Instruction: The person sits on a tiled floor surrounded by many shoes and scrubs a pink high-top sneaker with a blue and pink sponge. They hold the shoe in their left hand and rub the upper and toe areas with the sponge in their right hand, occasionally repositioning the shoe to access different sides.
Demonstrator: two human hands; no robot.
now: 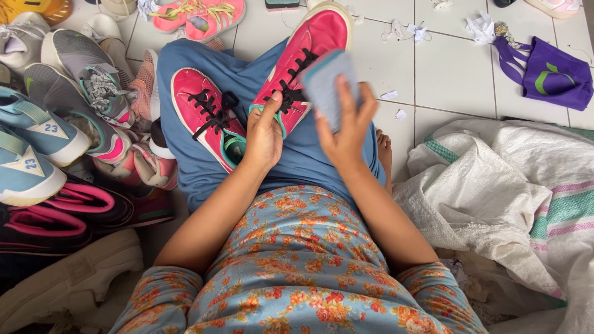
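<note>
I have one view only, from the camera on the person's head, so nothing is shared with a second one. It looks steeply down over the flowered dress onto the lap, close in. The left hand (263,133) and right hand (348,127) sit mid-frame; beyond the fingers lies white tiled floor (455,68), toward the top edge.

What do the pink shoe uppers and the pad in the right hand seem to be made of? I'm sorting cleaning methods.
The pink shoes look like matte suede or a similar napped fabric: soft, no shine, with black woven laces. The grey-blue pad, held in the right hand, is blurred; it looks like a soft sponge or cloth block. The left hand steadies one shoe.
</note>
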